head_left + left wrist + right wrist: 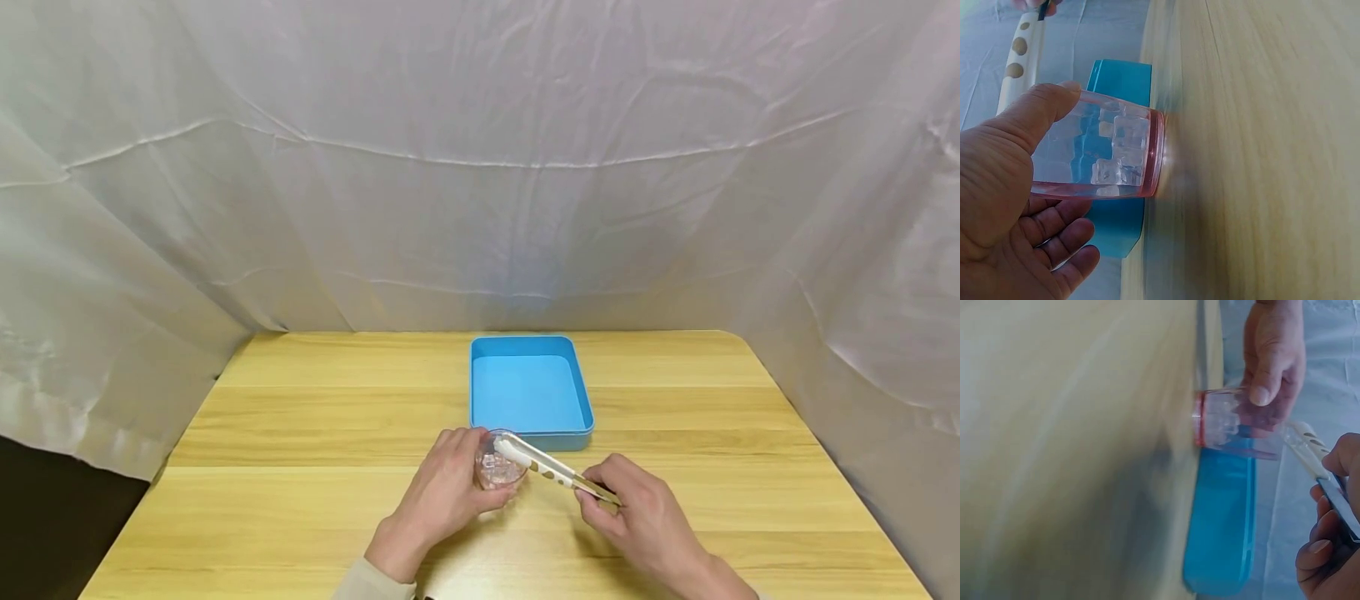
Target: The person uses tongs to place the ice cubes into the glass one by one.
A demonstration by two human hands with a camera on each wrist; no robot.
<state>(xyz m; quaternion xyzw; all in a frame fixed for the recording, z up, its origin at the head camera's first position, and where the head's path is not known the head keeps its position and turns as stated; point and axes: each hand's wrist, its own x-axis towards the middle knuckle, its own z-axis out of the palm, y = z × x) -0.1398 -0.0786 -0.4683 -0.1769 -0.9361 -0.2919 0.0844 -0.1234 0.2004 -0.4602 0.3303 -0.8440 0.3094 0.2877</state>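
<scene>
A clear, pink-tinted cup (501,475) stands upright on the table, with several clear ice cubes (1127,139) in its lower part. My left hand (444,485) holds the cup from the left, thumb on the near side near the rim. Around the handle end of white tongs with brown spots (546,468), my right hand (647,518) is curled. The tong tips are at the cup's mouth, above the cubes. Something clear shows by the tips in the right wrist view; whether they pinch it I cannot tell.
A square blue tray (532,392) sits on the wooden table (322,450) just behind the cup. Grey cloth (480,217) hangs behind the table and along both sides. A dark gap (60,517) lies beyond the table's left edge.
</scene>
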